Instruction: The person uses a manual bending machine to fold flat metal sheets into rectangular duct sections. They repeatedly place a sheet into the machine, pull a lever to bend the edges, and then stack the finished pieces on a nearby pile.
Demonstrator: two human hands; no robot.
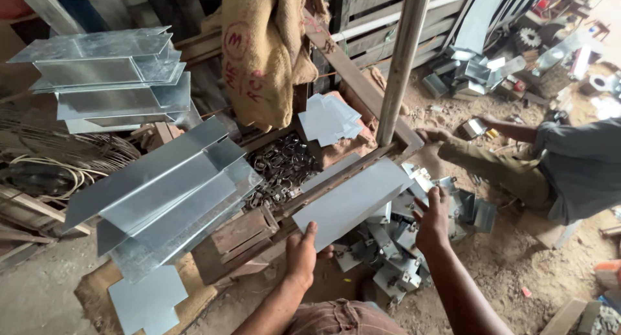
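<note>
left hand [302, 249] grips the near edge of the flat metal sheet [352, 200] lying across the angled wooden rail [336, 179]; right hand [432, 220] open, fingers on its far edge; looks thin, stiff, light, sharp-edged; best held by both ends; folded sheets [162, 199] just beside.

Left hand [302, 254] grips the near edge of a flat galvanised sheet [352, 201] lying on an angled bending frame [362, 89]; right hand [433, 220] touches its right edge. Folded sheets [165, 199] stacked alongside (co-worker [569, 170] seated right).
</note>
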